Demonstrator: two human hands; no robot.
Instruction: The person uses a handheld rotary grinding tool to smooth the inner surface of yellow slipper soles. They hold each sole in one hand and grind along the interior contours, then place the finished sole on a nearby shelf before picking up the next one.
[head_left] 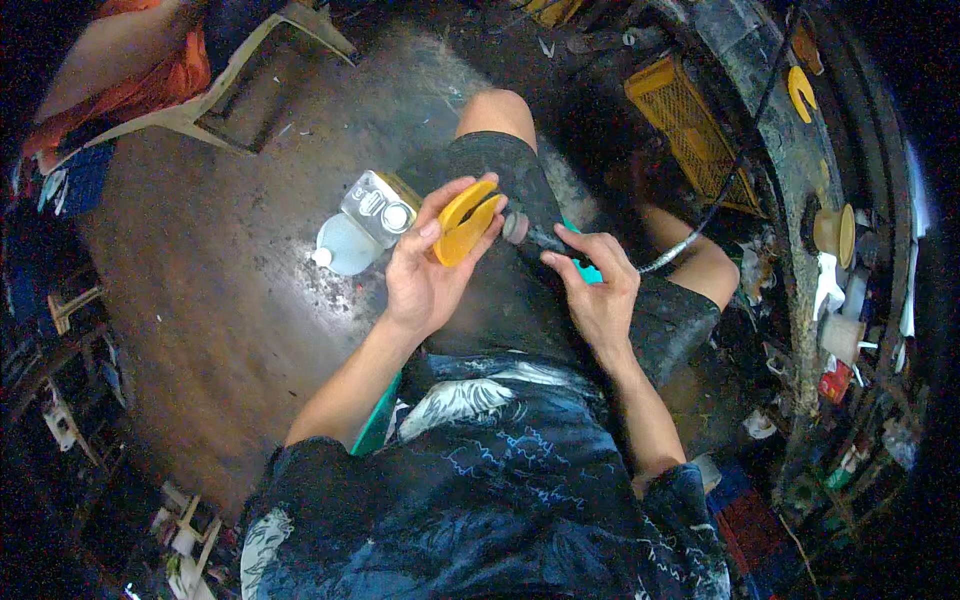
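We grip a yellow curved piece (465, 222) in our left hand (425, 270); just beside it, our right hand (598, 290) holds a rotary tool (530, 232).

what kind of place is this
Most likely a small, cluttered workshop. The left hand holds a curved yellow piece against a rotary tool in the right hand. A grimy bench at the right is crowded with bits, and a yellow crate sits on the stained floor.

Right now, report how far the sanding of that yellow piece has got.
Done: cannot tell; no finished surface shows. In hand: the left hand holds the yellow curved piece against the rotary tool's sanding head, guided by the right hand. Left: another yellow piece hangs untouched on the bench.
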